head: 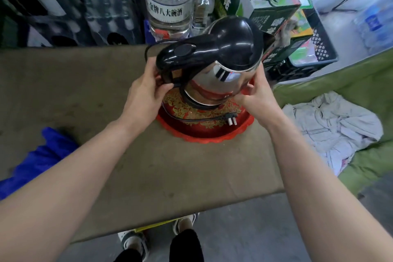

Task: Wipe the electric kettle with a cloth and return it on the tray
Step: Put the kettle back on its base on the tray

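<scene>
A steel electric kettle (225, 74) with a black lid and handle is tilted over the red tray (204, 134), its base rim close to the tray's patterned floor. My left hand (146, 93) grips the black handle. My right hand (253, 93) holds the kettle's lower right side. The kettle's black cord and plug (230, 118) lie across the tray in front. A crumpled white cloth (336, 125) lies apart, on the green surface to the right; neither hand touches it.
The tray sits on a brown table (85, 91). Behind it stand a large clear jug with a red cap (168, 0), a smaller bottle (204, 4), green boxes (274, 15) and a black crate (319, 49). Blue fabric (40, 155) lies at the table's left.
</scene>
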Action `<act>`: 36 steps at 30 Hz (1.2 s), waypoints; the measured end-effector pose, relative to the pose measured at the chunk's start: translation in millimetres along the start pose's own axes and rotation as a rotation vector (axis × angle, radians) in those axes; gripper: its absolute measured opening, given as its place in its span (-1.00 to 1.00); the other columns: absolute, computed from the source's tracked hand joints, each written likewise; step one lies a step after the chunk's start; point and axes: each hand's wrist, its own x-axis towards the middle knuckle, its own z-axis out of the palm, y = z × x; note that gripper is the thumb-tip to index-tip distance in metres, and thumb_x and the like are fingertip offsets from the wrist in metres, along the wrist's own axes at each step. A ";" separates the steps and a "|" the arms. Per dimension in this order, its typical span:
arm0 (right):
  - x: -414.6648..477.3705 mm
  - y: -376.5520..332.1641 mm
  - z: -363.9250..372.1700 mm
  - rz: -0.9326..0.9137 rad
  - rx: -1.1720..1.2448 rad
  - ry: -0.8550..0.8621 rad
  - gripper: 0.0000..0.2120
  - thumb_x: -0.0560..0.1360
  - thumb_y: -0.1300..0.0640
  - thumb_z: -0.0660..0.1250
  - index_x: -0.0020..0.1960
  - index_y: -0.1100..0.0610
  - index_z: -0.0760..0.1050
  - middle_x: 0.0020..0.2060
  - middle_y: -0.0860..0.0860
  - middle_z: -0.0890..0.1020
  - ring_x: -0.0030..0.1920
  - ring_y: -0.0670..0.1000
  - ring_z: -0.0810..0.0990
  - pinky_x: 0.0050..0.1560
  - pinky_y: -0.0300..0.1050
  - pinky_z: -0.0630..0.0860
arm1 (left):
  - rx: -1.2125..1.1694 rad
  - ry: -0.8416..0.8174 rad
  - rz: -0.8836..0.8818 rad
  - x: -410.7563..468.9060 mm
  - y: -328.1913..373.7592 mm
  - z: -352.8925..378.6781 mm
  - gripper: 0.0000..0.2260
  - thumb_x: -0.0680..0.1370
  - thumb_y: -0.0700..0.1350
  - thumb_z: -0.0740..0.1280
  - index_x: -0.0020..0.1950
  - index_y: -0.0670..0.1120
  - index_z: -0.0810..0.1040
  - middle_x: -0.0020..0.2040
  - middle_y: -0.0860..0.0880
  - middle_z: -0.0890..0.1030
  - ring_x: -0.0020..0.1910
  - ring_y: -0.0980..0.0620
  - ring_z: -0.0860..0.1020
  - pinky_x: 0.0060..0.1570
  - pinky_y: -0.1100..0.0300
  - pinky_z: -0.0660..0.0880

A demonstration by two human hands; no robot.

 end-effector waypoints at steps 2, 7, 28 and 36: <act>0.5 -0.2 1.2 -0.002 0.003 -0.014 -0.05 0.34 0.51 0.34 0.62 0.07 0.09 0.21 0.13 0.55 0.13 0.05 0.61 0.09 -0.15 0.60 | -0.018 0.021 -0.009 -1.6 -1.8 2.2 -0.54 0.60 -0.18 0.30 0.38 0.15 0.19 0.19 0.12 0.60 0.22 0.08 0.58 0.24 -0.03 0.51; 12.8 -11.2 -0.4 0.012 -0.009 -0.044 0.02 0.28 0.37 0.32 0.65 -0.06 0.05 0.49 0.06 0.42 0.34 0.08 0.58 0.24 -0.12 0.57 | -0.045 0.064 -0.035 7.2 -4.5 3.5 -0.47 0.60 -0.19 0.30 0.45 0.15 0.15 0.20 0.11 0.57 0.23 0.08 0.57 0.29 0.02 0.48; 17.1 -18.7 -7.0 0.055 -0.009 0.051 -0.01 0.29 0.31 0.32 0.62 -0.20 0.09 0.46 -0.05 0.48 0.30 0.05 0.63 0.26 0.11 0.63 | 0.014 0.097 -0.055 40.3 -1.0 13.3 -0.51 0.60 -0.17 0.30 0.45 0.09 0.18 0.26 0.05 0.59 0.21 0.08 0.59 0.26 0.03 0.48; -1.2 -11.5 19.6 -0.027 -0.033 0.072 -0.05 0.48 0.49 0.34 0.66 -0.08 0.01 0.54 -0.02 0.35 0.21 -0.24 0.53 -0.04 -0.44 0.52 | -0.079 0.092 -0.141 12.8 -15.9 9.2 -0.48 0.62 -0.21 0.25 0.50 0.02 0.10 0.22 0.14 0.53 0.22 0.18 0.51 0.22 0.24 0.40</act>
